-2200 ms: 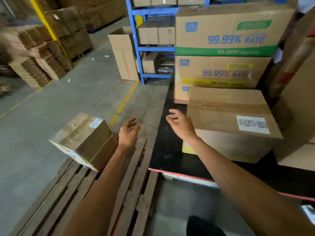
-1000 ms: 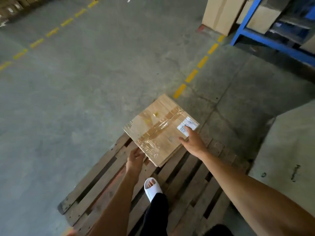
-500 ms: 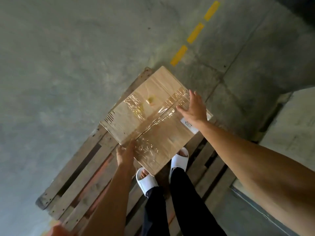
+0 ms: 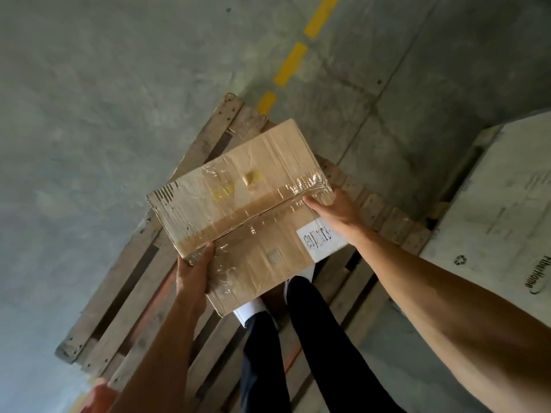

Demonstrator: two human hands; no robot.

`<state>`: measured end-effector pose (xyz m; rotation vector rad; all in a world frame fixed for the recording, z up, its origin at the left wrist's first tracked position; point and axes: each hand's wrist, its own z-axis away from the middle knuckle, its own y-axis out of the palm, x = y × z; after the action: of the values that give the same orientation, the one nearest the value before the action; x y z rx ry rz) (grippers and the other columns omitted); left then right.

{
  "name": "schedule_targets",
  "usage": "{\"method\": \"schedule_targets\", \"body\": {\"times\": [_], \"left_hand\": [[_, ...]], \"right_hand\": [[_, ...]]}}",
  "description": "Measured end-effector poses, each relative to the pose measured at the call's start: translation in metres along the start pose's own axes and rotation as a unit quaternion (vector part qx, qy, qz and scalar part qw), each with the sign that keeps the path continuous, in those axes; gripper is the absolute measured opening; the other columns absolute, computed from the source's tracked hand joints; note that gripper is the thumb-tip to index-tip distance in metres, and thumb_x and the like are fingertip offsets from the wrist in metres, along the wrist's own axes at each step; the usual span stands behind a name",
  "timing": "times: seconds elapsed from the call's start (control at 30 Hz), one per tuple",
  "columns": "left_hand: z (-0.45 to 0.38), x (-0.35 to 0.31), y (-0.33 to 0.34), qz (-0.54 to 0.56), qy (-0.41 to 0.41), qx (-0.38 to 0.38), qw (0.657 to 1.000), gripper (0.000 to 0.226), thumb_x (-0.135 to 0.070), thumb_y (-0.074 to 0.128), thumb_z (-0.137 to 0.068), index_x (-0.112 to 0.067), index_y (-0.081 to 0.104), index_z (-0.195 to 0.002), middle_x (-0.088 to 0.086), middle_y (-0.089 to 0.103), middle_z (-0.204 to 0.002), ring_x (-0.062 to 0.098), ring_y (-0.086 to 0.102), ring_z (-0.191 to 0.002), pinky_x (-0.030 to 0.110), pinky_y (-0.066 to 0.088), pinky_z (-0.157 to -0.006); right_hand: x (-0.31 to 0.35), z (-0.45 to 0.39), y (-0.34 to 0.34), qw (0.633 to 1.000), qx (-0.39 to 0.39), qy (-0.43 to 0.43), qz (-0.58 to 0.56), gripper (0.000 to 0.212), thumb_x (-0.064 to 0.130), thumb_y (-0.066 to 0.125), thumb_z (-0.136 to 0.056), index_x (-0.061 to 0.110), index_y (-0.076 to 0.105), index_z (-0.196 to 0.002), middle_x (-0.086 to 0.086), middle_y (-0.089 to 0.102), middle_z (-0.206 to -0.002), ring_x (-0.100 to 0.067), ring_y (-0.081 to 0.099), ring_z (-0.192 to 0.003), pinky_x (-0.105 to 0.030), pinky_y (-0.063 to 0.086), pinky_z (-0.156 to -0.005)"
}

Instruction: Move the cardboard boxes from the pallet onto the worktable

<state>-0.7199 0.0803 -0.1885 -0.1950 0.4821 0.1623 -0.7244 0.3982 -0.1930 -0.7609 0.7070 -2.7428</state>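
Note:
A brown cardboard box (image 4: pixel 247 210), sealed with clear tape and bearing a white label near its right corner, is held above the wooden pallet (image 4: pixel 125 287). My left hand (image 4: pixel 193 269) grips its near left edge with the thumb on top. My right hand (image 4: pixel 337 208) grips the right edge beside the label. The box is tilted, and its underside is hidden. The worktable is out of view.
My legs in dark trousers and a white slipper (image 4: pixel 250 312) stand on the pallet's slats under the box. A large pale carton (image 4: pixel 501 222) stands at the right. Grey concrete floor with a dashed yellow line (image 4: pixel 290 68) lies beyond the pallet.
Both hands went from touching the box on the pallet to gripping its sides. The box has come up off the slats and closer to me, and my view has tipped further down.

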Motion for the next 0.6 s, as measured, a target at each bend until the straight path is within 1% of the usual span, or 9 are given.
{"method": "schedule_targets", "body": {"times": [0.07, 0.17, 0.23, 0.27, 0.33, 0.43, 0.5, 0.53, 0.6], "left_hand": [[0.004, -0.005, 0.002, -0.011, 0.017, 0.019, 1.000, 0.045, -0.020, 0.076, -0.088, -0.017, 0.058, -0.129, 0.013, 0.073, -0.116, 0.027, 0.074, -0.094, 0.043, 0.063, -0.069], [0.018, -0.026, 0.000, -0.045, 0.052, 0.033, 0.997, 0.043, -0.019, 0.072, -0.091, -0.018, 0.055, -0.130, 0.005, 0.072, -0.111, 0.017, 0.073, -0.087, 0.031, 0.063, -0.064], [0.025, -0.044, -0.010, -0.070, 0.081, 0.058, 0.993, 0.042, -0.019, 0.073, -0.090, -0.017, 0.058, -0.130, 0.009, 0.072, -0.115, 0.019, 0.073, -0.090, 0.031, 0.063, -0.066], [0.031, -0.057, -0.015, -0.088, 0.095, 0.076, 0.989, 0.042, -0.019, 0.073, -0.090, -0.016, 0.059, -0.130, 0.011, 0.072, -0.117, 0.022, 0.074, -0.092, 0.034, 0.063, -0.068], [0.048, -0.081, -0.022, -0.109, 0.118, 0.109, 0.981, 0.045, -0.018, 0.073, -0.090, -0.016, 0.057, -0.132, 0.012, 0.072, -0.118, 0.025, 0.073, -0.095, 0.038, 0.063, -0.071], [0.079, -0.124, -0.026, -0.154, 0.164, 0.153, 0.962, 0.041, -0.018, 0.073, -0.089, -0.016, 0.060, -0.128, 0.012, 0.073, -0.117, 0.029, 0.073, -0.097, 0.043, 0.063, -0.073], [0.107, -0.152, -0.023, -0.182, 0.186, 0.196, 0.946, 0.038, -0.016, 0.073, -0.089, -0.015, 0.061, -0.126, 0.015, 0.072, -0.118, 0.035, 0.071, -0.102, 0.050, 0.060, -0.082], [0.124, -0.168, -0.020, -0.197, 0.196, 0.213, 0.937, 0.037, -0.014, 0.073, -0.089, -0.015, 0.062, -0.124, 0.018, 0.071, -0.119, 0.036, 0.070, -0.103, 0.053, 0.059, -0.085], [0.158, -0.194, -0.014, -0.223, 0.215, 0.239, 0.920, 0.033, -0.012, 0.074, -0.088, -0.020, 0.063, -0.118, 0.020, 0.069, -0.121, 0.037, 0.068, -0.105, 0.056, 0.055, -0.091]], "right_hand": [[-0.001, 0.004, -0.004, 0.999, 0.024, -0.011, -0.033, 0.088, 0.074, 0.071, -0.072, 0.022, 0.048, -0.139, 0.003, 0.059, -0.137, -0.020, 0.057, -0.124, -0.034, 0.046, -0.104], [0.001, 0.023, -0.012, 0.998, 0.030, -0.001, -0.052, 0.104, 0.072, 0.069, -0.074, 0.017, 0.031, -0.153, -0.006, 0.041, -0.156, -0.029, 0.041, -0.141, -0.037, 0.034, -0.113], [0.004, 0.044, -0.019, 0.997, 0.031, 0.014, -0.066, 0.100, 0.071, 0.069, -0.076, 0.014, 0.033, -0.150, -0.005, 0.052, -0.145, -0.025, 0.053, -0.128, -0.037, 0.039, -0.109], [0.005, 0.059, -0.025, 0.996, 0.023, 0.015, -0.082, 0.090, 0.067, 0.070, -0.078, 0.012, 0.040, -0.142, 0.001, 0.064, -0.126, -0.015, 0.063, -0.107, -0.031, 0.045, -0.100], [0.009, 0.093, -0.037, 0.994, -0.003, 0.012, -0.110, 0.053, 0.056, 0.071, -0.084, 0.015, 0.052, -0.111, 0.014, 0.061, -0.073, 0.004, 0.051, -0.060, -0.015, 0.045, -0.069], [0.020, 0.147, -0.043, 0.987, -0.050, 0.043, -0.147, 0.055, 0.067, 0.072, -0.074, 0.021, 0.044, -0.087, 0.009, 0.048, -0.069, -0.004, 0.045, -0.054, -0.014, 0.041, -0.053], [0.020, 0.186, -0.049, 0.976, -0.091, 0.019, -0.196, 0.073, 0.074, 0.075, -0.066, 0.019, 0.054, -0.109, 0.000, 0.065, -0.099, -0.016, 0.064, -0.087, -0.028, 0.055, -0.085], [0.025, 0.210, -0.055, 0.967, -0.101, 0.007, -0.233, 0.083, 0.074, 0.077, -0.065, 0.019, 0.053, -0.123, -0.002, 0.067, -0.114, -0.022, 0.065, -0.104, -0.037, 0.051, -0.099], [0.031, 0.259, -0.066, 0.945, -0.120, 0.001, -0.306, 0.075, 0.059, 0.080, -0.074, 0.025, 0.049, -0.133, 0.006, 0.066, -0.117, -0.020, 0.063, -0.111, -0.037, 0.044, -0.107]]}}
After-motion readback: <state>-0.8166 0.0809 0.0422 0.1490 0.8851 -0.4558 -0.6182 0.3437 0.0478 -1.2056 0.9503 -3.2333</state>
